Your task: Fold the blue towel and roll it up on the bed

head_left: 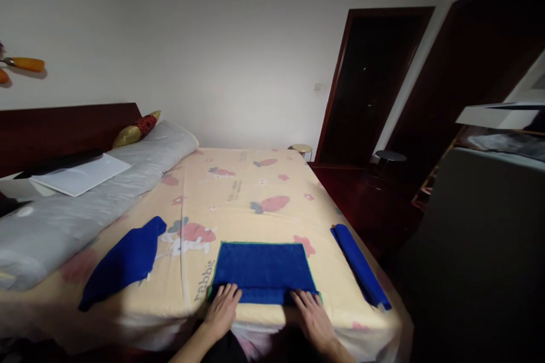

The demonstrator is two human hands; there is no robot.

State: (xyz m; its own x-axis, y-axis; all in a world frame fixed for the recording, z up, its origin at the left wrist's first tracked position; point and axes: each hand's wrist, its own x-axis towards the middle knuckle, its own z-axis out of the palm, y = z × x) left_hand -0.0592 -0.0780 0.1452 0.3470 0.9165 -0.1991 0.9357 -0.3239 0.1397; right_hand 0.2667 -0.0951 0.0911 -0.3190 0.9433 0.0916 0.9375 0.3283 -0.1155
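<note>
Both hands, L (222, 309) & R (313, 315), open, flat on near edge of blue rectangular terry towel (264, 269) on cream printed bed (255, 193)

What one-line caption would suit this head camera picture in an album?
Left hand and right hand press the near edge of a blue towel on a carrot-print bed.

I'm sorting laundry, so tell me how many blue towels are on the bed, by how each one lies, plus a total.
Flat towel under both hands: 1
Loosely bunched towel on the left: 1
Rolled towel on the right: 1
Total: 3
</note>
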